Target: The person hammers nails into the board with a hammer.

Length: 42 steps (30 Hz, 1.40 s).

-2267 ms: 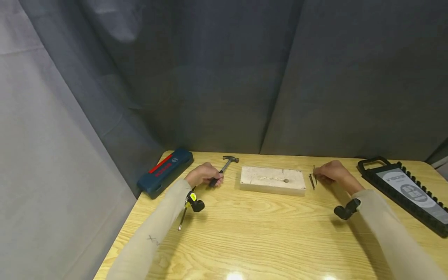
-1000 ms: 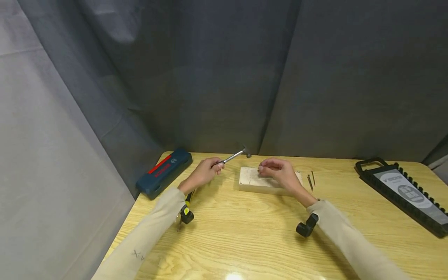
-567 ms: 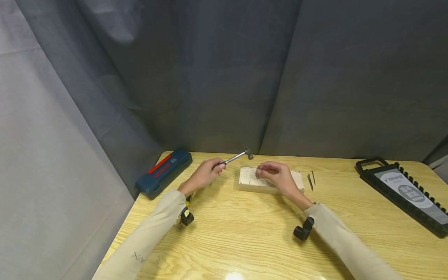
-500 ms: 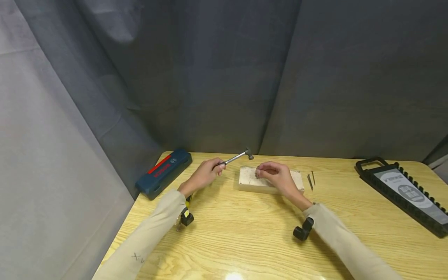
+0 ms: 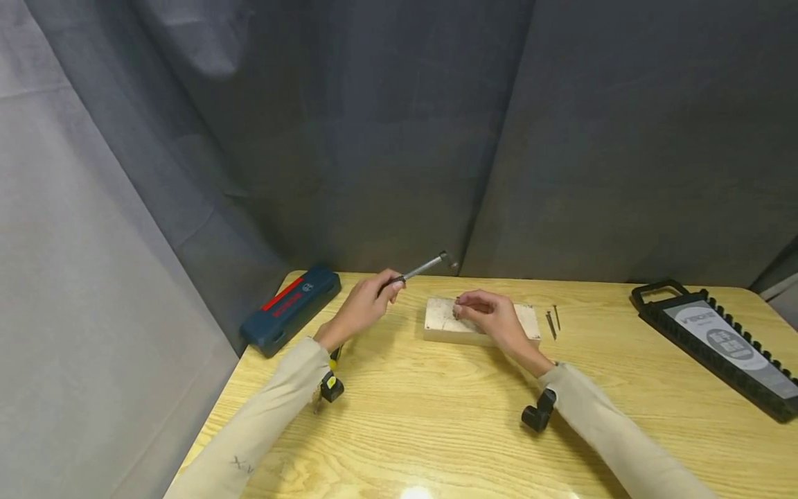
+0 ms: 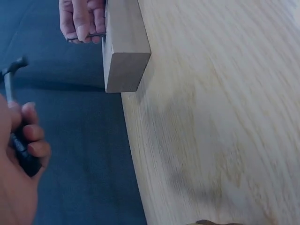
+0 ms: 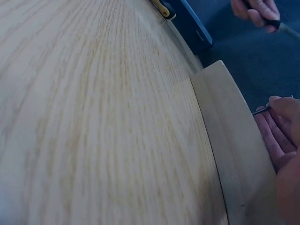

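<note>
My left hand point(image 5: 364, 305) grips the black handle of a claw hammer point(image 5: 425, 266), whose head is raised to the left of and above a pale wooden block point(image 5: 436, 324). Over that block my right hand point(image 5: 492, 315) pinches a nail point(image 6: 86, 36) between thumb and fingers. In the left wrist view the nail stands out from the block's top face with its tip right at the wood. The right wrist view shows the nail point(image 7: 261, 110) at the fingertips too. Two more nails point(image 5: 551, 324) lie on the table just right of the block.
A dark blue Bosch case point(image 5: 291, 310) lies at the table's left edge. Under my left wrist is a screwdriver point(image 5: 334, 356) with a yellow and black handle, partly hidden. A black wrench rack point(image 5: 717, 343) lies at the right. Dark cloth point(image 5: 374, 138) hangs behind the table point(image 5: 436, 416).
Earlier the hammer lay on the table and my right hand was at the nails on the right. The hammer is now lifted, and my right hand has brought a nail to the block.
</note>
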Tool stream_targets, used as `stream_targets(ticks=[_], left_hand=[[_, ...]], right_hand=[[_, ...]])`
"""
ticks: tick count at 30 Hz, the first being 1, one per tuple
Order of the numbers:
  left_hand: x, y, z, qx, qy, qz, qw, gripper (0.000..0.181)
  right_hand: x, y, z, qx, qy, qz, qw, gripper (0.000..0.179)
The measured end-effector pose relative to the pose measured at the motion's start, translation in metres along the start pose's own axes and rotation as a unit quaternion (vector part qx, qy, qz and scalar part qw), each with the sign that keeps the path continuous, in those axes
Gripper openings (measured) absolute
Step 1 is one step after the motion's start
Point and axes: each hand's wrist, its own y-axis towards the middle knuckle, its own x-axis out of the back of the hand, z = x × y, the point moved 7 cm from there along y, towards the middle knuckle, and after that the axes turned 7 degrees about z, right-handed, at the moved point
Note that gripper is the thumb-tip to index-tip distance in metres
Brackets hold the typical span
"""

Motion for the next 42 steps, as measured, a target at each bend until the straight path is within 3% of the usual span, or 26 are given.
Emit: stream_targets(ticks=[6,8,12,14,16,20,32,37,42], left_hand=[[-0.011,-0.001,-0.009,-0.027,0.064,0.054,0.9961,0.021],[-0.010,-0.001,-0.012,-0.034,0.073,0.050,0.9955,0.021],[0.002,-0.001,-0.020,-0.047,0.029,0.001,0.9984,0.021],[0.003,-0.001,-0.023,-0.055,0.021,0.008,0.9982,0.021],[-0.001,-0.001,-0.023,-0.059,0.028,0.036,0.9972,0.021],[-0.009,-0.001,-0.019,-0.053,0.066,0.091,0.9922,0.021],[-0.004,0.000,-0.006,-0.019,0.059,0.091,0.9940,0.024],[0.007,0.005,-0.012,-0.029,0.050,0.068,0.9960,0.022],[0.022,0.008,-0.021,-0.069,0.041,-0.036,0.9961,0.018]], right_hand=[[0.000,-0.001,0.000,0.002,-0.005,0.004,1.0000,0.020],[-0.001,-0.002,0.001,0.005,-0.003,0.004,1.0000,0.020],[-0.001,-0.004,0.002,0.006,0.004,0.003,1.0000,0.018],[-0.001,-0.004,0.001,0.004,0.003,0.001,1.0000,0.019],[0.000,-0.003,0.000,0.000,0.000,-0.005,1.0000,0.019],[0.002,-0.002,0.000,-0.004,-0.001,-0.014,0.9999,0.020],[-0.001,0.004,-0.006,0.001,-0.007,-0.016,0.9999,0.019],[-0.003,0.015,-0.009,0.010,-0.012,-0.021,0.9996,0.020],[-0.004,0.021,-0.013,0.005,-0.019,-0.030,0.9993,0.020]])
